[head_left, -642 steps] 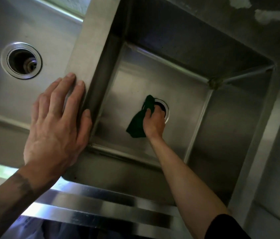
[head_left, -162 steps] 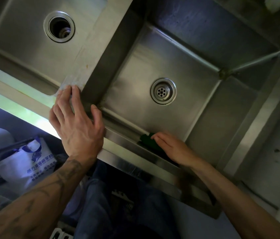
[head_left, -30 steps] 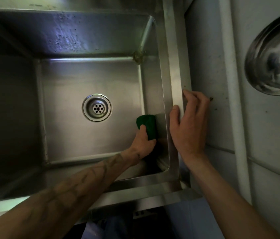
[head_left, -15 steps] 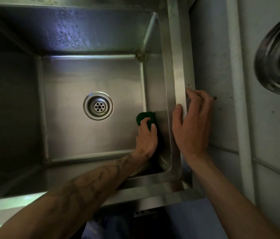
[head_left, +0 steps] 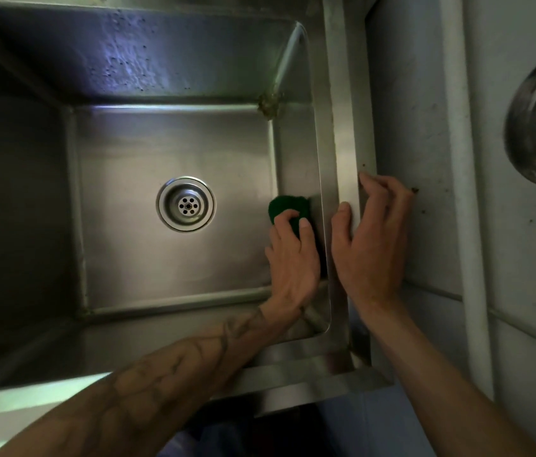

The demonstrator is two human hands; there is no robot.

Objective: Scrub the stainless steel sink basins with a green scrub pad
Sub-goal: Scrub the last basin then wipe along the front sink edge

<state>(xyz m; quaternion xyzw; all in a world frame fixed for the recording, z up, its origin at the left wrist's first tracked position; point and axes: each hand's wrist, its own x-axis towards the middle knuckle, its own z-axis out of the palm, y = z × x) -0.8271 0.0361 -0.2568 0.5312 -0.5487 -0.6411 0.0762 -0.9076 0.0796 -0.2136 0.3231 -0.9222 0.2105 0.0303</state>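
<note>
- Head view: the stainless steel sink basin (head_left: pixel 161 143) is shown from above, with its far right corner crusted.
- The rim (head_left: pixel 342 127) is gripped by the right hand (head_left: pixel 372 239) as a brace.
- The green scrub pad (head_left: pixel 284 207) is clasped by the left hand (head_left: pixel 289 255) and pressed low against the right wall.
- Firm, overlapping strokes are best carried into the seams.

Stainless steel sink basin (head_left: pixel 128 258): deep, square, dull grey, round strainer drain (head_left: pixel 186 203) mid-floor, brown grime in the far right corner. Green scrub pad (head_left: pixel 284 206): dark, bunched, pressed low against the basin's right wall, partly under the left hand (head_left: pixel 293 258) holding it. Right hand (head_left: pixel 370 239) grips the right rim (head_left: pixel 342 127).
</note>
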